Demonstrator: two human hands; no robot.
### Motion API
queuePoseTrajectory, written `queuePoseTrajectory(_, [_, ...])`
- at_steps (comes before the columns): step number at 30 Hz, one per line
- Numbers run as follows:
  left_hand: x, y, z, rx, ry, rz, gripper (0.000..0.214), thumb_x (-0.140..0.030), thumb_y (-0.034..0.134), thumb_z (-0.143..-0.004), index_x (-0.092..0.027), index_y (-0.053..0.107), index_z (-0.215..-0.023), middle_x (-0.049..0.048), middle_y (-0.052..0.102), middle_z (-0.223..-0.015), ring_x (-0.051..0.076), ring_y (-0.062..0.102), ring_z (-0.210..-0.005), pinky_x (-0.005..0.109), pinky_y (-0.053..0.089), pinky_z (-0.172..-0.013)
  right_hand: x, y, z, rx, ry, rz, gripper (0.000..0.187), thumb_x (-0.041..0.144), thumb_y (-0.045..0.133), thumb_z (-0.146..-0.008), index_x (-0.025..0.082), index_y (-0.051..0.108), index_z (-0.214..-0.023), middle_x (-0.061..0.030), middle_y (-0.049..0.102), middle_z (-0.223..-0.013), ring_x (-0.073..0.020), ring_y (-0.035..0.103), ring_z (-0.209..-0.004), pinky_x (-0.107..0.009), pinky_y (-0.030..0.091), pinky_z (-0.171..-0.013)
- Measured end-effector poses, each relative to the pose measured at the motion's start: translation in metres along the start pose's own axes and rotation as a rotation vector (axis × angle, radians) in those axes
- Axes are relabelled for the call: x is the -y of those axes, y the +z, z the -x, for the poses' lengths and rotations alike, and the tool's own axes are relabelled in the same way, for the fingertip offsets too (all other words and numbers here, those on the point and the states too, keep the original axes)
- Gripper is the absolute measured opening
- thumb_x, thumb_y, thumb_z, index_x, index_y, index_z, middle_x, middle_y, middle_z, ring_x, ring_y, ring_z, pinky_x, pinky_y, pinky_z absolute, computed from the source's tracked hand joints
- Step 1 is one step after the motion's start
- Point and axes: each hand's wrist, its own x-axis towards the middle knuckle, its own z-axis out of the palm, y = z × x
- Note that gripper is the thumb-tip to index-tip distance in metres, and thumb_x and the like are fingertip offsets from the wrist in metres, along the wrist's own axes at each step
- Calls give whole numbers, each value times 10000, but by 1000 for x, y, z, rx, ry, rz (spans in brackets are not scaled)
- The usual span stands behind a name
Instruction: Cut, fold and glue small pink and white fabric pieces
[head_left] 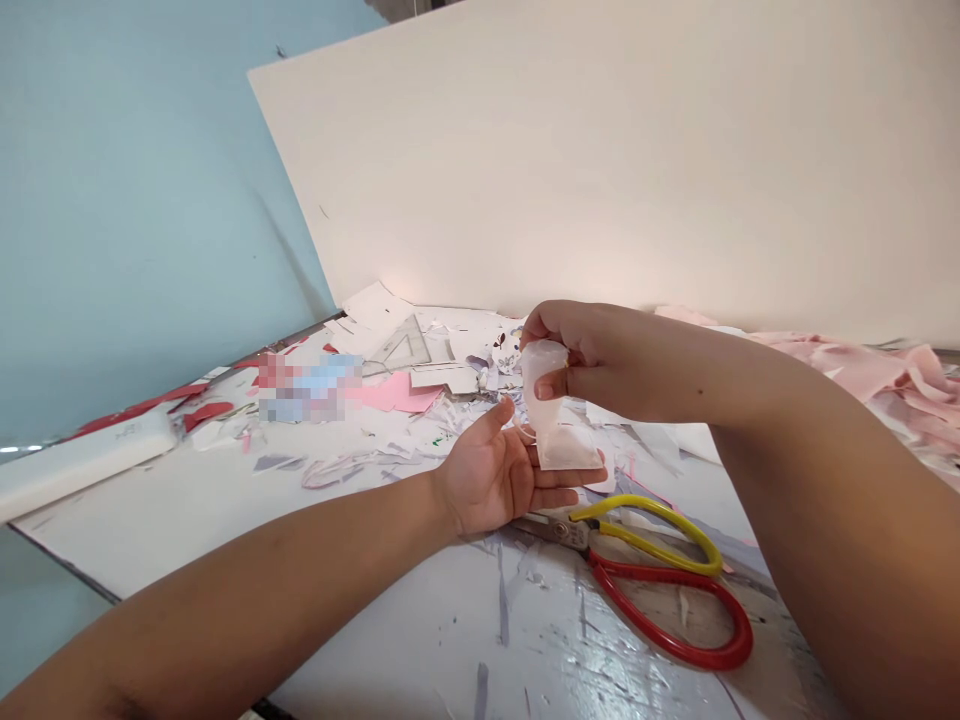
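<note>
My right hand (574, 350) pinches the upper end of a small translucent white plastic bag (551, 415), which narrows in the middle and flares at the bottom. Palm up beneath it is my left hand (517, 475), its fingers stretched out and the thumb apart. The bag's lower corner rests on or just over those fingers; I cannot tell which. Close below my left hand lies a pair of scissors (574, 535) with one yellow and one red handle, its blades partly hidden behind the hand.
Scraps of paper and fabric (345, 465) cover much of the table (375, 630). A clear set square (405, 345) and pink paper (397, 392) lie farther back. Pink cloth (862, 370) is heaped at right, and a white box-like bar (90, 462) at left. A cream board (600, 160) stands behind.
</note>
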Motion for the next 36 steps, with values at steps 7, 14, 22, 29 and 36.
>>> queuePoseTrajectory(7, [-1,1,-1,-14,-7,-12,677,-570,287,-812,-45,483,-1192,216,592,-1130,324,531,-1091,360,393,-826,3,0,-1,3,13,-15,181,230,496,-759,290,507,-930,23,628,-821,-152,555,-646,-244,347,-477])
queuePoseTrajectory(14, [0,1,0,-35,-7,-9,667,-565,277,-816,-29,509,-1139,222,608,-1097,318,558,-1053,360,406,-815,2,0,-1,-2,27,22,95,230,485,-757,273,508,-838,30,610,-754,-144,531,-612,-248,339,-486])
queuePoseTrajectory(22, [0,0,-1,-15,7,-34,667,-552,280,-823,-8,536,-1110,238,595,-1115,315,558,-1053,352,423,-795,-2,0,-2,2,36,-44,131,221,482,-763,276,506,-879,14,614,-789,-158,534,-650,-256,337,-500])
queuePoseTrajectory(29, [0,1,0,-22,15,-73,661,-558,270,-823,-27,551,-1099,234,585,-1135,318,544,-1072,353,422,-802,-6,-1,-3,-11,46,-75,144,266,497,-772,279,495,-916,10,603,-773,-147,504,-604,-251,332,-474])
queuePoseTrajectory(36, [1,-3,-1,-10,24,-73,565,-470,310,-832,-36,554,-1098,217,609,-1106,305,565,-1046,349,434,-788,-8,0,-3,-29,35,-51,112,279,483,-785,274,494,-897,12,583,-760,-136,486,-581,-247,341,-462])
